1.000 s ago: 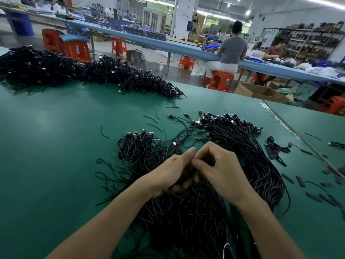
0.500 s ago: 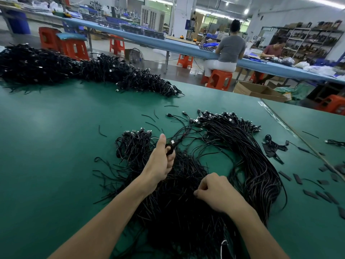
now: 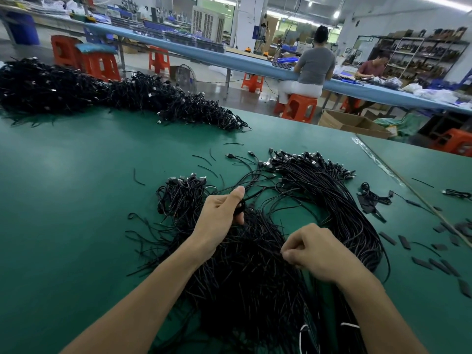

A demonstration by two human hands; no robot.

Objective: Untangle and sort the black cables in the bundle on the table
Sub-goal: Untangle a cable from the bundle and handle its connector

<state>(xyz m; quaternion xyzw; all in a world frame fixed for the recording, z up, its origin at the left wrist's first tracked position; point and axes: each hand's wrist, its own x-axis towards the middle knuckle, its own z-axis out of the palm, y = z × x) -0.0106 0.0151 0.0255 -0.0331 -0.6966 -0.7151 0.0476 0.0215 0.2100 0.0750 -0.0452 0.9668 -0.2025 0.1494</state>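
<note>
Black cable runs through my left hand, fingers curled round it, thumb raised, centre frame. My right hand pinches at the bundle, fingertips pressed together, lower right.

Two hands, two people (cables beyond counting).

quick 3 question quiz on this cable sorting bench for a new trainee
1. True or false: the left hand pinches a black cable above the tangled bundle.
2. The big heap of black cables lies at the table's: A) far left B) far right C) near edge, under the forearms
3. Fill in: the table surface is ___.
Key: 1 true; 2 A; 3 green.
</note>
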